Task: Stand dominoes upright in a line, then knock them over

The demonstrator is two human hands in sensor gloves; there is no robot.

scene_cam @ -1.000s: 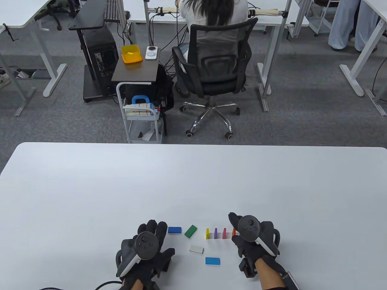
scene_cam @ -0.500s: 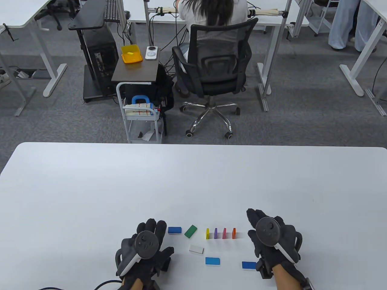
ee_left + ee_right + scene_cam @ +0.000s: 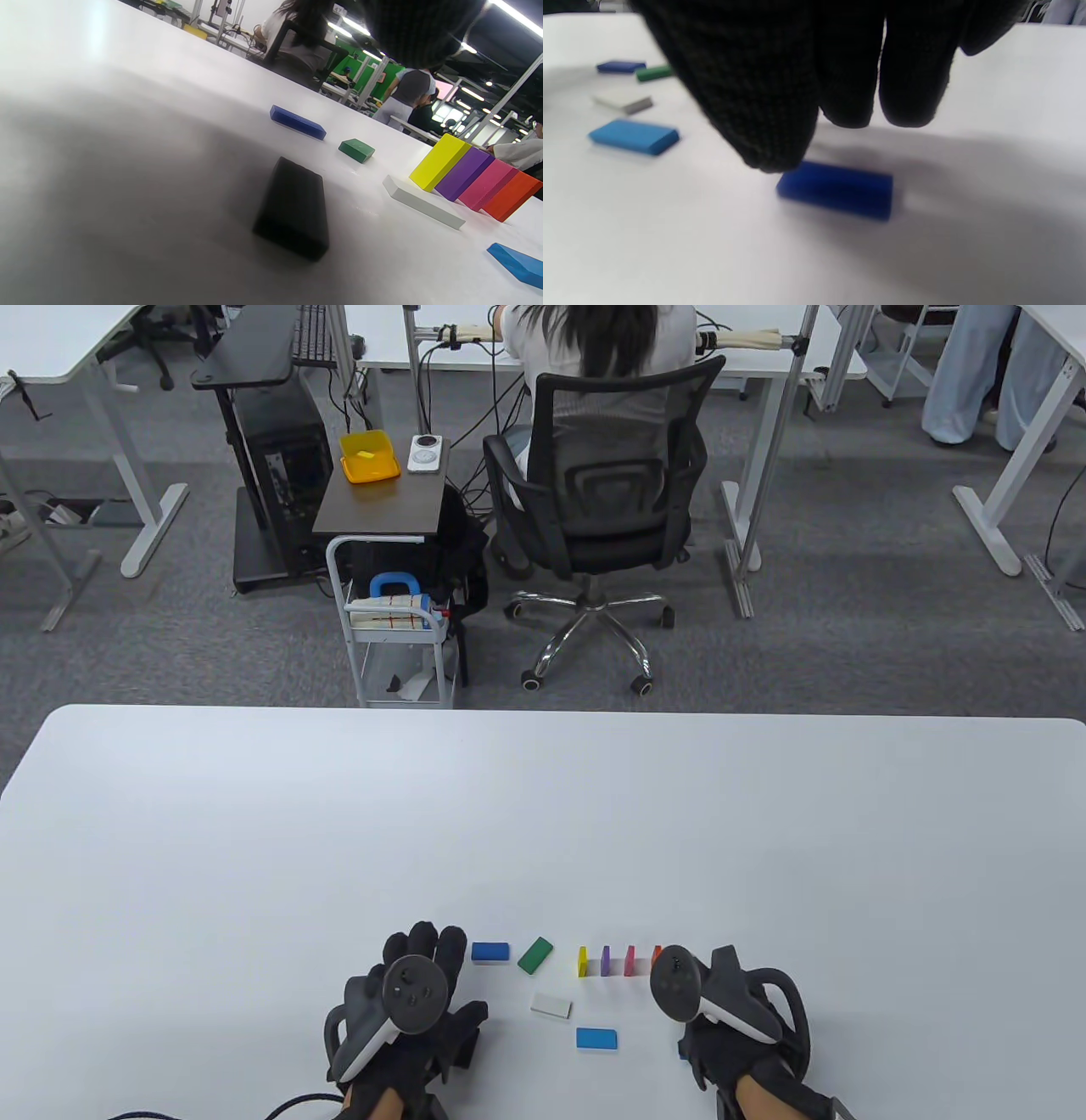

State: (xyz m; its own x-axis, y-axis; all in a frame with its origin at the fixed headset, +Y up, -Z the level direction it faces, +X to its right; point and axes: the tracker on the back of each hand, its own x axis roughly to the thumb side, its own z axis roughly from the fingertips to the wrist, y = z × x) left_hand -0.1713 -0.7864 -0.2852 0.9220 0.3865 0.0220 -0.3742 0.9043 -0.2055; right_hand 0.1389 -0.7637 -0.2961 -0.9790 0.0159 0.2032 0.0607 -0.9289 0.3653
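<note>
Four dominoes stand upright in a row: yellow, purple, pink and orange, the orange one half hidden by my right hand's tracker. My right hand hovers fingers-down over a dark blue domino lying flat; its fingertips hang just above it and hold nothing. My left hand rests spread on the table left of the pieces, with a black domino flat beneath it.
More dominoes lie flat: blue, green, white and light blue. Beyond the table's far edge a person sits in an office chair beside a small cart.
My right hand swung right, away from the orange domino, uncovering a dark blue domino, then came back down over it. The left hand and the standing row have not moved.
</note>
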